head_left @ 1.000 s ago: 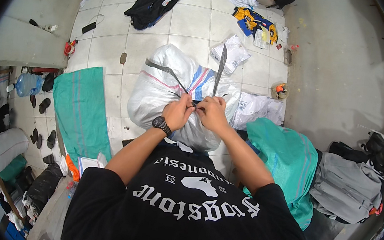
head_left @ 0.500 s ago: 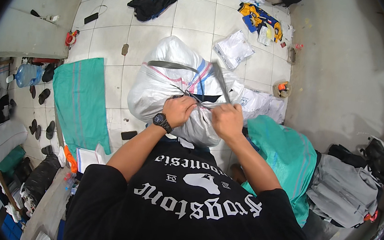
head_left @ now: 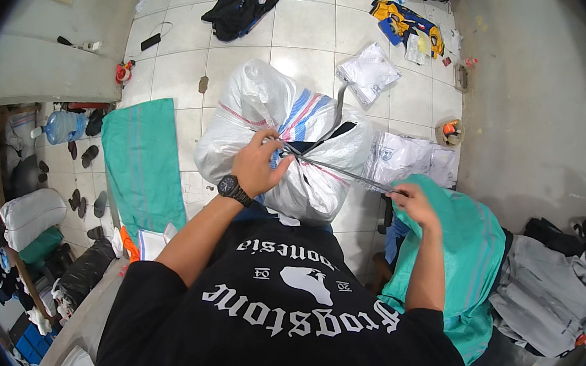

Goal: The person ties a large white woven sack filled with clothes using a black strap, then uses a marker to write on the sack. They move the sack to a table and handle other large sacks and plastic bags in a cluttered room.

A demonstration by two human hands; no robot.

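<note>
A bulging white woven sack (head_left: 241,131) with blue and red stripes stands in front of me, its gathered mouth bound by a dark strap (head_left: 341,167). Over the sack, beside the knot, rests my left hand (head_left: 259,164), a black watch on its wrist; its thumb and fingers are apart and touch the sack. My right hand (head_left: 417,205) is closed on the strap's end, out to the right above a green sack (head_left: 445,235). The strap runs taut between that hand and the knot. Another length of it rises loosely over the sack's far side.
Folded white garments in clear bags (head_left: 402,159) lie right of the sack, with another packet (head_left: 369,73) farther off. A flat green sack (head_left: 142,160) is spread at left. Black clothing (head_left: 251,0) lies at the far side; grey clothing (head_left: 546,288) sits by the right wall.
My right hand has moved away from the knot to the right, drawing the strap out straight. The left hand has spread its fingers and shifted slightly left beside the knot.
</note>
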